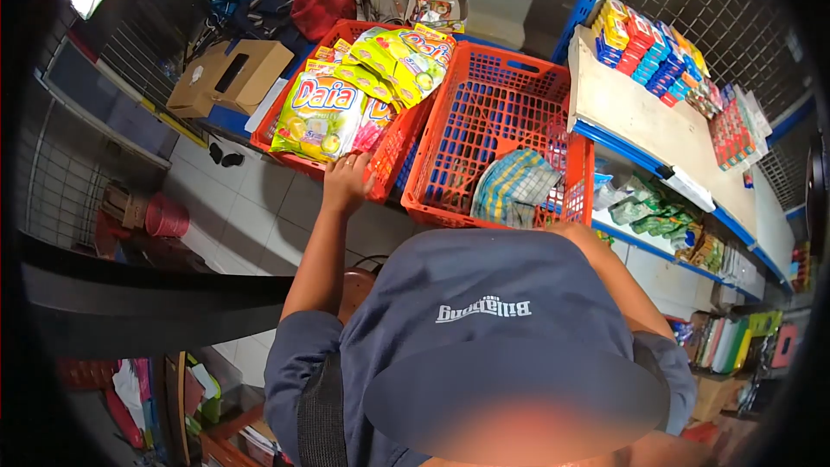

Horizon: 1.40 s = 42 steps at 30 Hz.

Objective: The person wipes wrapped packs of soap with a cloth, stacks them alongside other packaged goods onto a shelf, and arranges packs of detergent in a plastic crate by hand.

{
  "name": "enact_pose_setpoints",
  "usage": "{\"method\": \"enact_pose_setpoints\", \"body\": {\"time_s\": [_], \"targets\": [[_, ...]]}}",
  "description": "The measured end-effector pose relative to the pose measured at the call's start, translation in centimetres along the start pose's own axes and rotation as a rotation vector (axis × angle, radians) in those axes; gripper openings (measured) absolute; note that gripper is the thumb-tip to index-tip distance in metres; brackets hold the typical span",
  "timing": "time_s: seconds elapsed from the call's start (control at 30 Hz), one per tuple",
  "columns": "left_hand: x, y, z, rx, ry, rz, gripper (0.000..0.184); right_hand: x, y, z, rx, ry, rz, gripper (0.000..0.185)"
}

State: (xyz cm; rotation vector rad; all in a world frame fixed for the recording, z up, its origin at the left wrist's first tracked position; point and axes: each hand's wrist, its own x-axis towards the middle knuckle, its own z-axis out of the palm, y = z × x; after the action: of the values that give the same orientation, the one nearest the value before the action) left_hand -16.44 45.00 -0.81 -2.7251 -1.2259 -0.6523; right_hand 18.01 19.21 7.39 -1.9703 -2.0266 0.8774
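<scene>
My left hand (347, 182) is at the near rim of a red plastic crate (393, 160), its fingers curled over the edge. Yellow-green detergent bags marked Daia (322, 117) are heaped in that crate, with pinkish bags among them. Beside it on the right stands a second red crate (467, 134) of open lattice, holding a checked cloth (516, 186) in blue, yellow and white. My right hand (566, 232) is by this crate's near right corner; its fingers are mostly hidden behind my dark shirt.
On the right, a blue-edged shelf (627, 112) carries small coloured boxes (648, 47), with packets on the tier below. A cardboard box (229, 78) is at the left, near a red bag (324, 2). A pink bucket (167, 214) stands on the tiled floor.
</scene>
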Motion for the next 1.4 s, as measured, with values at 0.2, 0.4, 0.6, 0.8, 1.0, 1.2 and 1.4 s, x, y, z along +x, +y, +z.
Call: {"method": "enact_pose_setpoints", "body": {"time_s": [0.2,0.4,0.6,0.8,1.0,1.2,1.4], "targets": [[0.2,-0.3,-0.4,0.041,0.011,0.018,0.033,2.2,0.9,1.1,-0.041,-0.035,-0.120,0.034],[-0.4,0.3,-1.4,-0.187,-0.196,-0.026,0.041,4.1,1.1,2.7,0.095,0.004,-0.308,0.038],[8.9,-3.0,-3.5,-0.770,-0.158,-0.385,0.049,4.1,0.3,3.1,0.048,-0.014,-0.234,0.041],[17.5,-3.9,6.1,-0.621,-0.389,-0.693,0.049,3.9,-1.7,3.0,0.162,0.007,-0.141,0.043],[20.1,-6.5,9.8,-1.703,0.503,-0.613,0.029,2.6,-1.3,2.4,0.156,-0.088,-0.073,0.041],[20.1,-6.0,3.3,-1.679,0.899,-0.645,0.035,2.9,0.0,3.3,0.067,-0.076,-0.214,0.042],[19.0,-8.2,6.4,-1.738,0.781,-0.774,0.029,5.5,-2.1,1.1,0.084,-0.019,-0.171,0.038]]}}
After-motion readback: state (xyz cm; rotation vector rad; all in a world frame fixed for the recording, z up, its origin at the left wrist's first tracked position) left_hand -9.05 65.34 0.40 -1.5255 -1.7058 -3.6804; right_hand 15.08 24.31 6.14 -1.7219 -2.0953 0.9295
